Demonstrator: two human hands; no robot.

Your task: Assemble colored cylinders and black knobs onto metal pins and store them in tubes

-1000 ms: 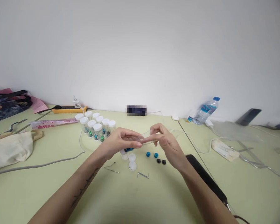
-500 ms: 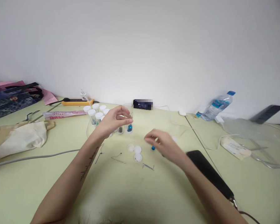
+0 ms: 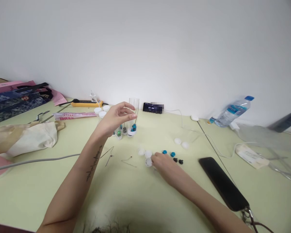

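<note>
My left hand (image 3: 115, 118) has its thumb and fingers closed round a clear tube (image 3: 134, 104) that stands upright at the middle of the table. Inside this tube are blue pieces (image 3: 134, 127) and a thin metal rod. Lower and to the right, my right hand (image 3: 165, 163) pinches the edge of a white cap (image 3: 148, 162); its fingertips partly cover it. Two other white caps (image 3: 141, 151) lie just beyond. Past my right knuckles sit two blue pieces (image 3: 173, 154) and two small black pieces (image 3: 180, 161).
Several white-lidded tubes (image 3: 102, 114) stand behind my left hand, partly hidden. Bent metal wires (image 3: 129, 161) lie between my arms. A black phone (image 3: 223, 183) is at the right; a propped phone (image 3: 153, 108) leans near the wall. A water bottle (image 3: 234, 111) stands back right.
My right hand has moved down and left to the white caps, uncovering the blue and black pieces. The left hand stays at the tube. The view has shifted slightly.
</note>
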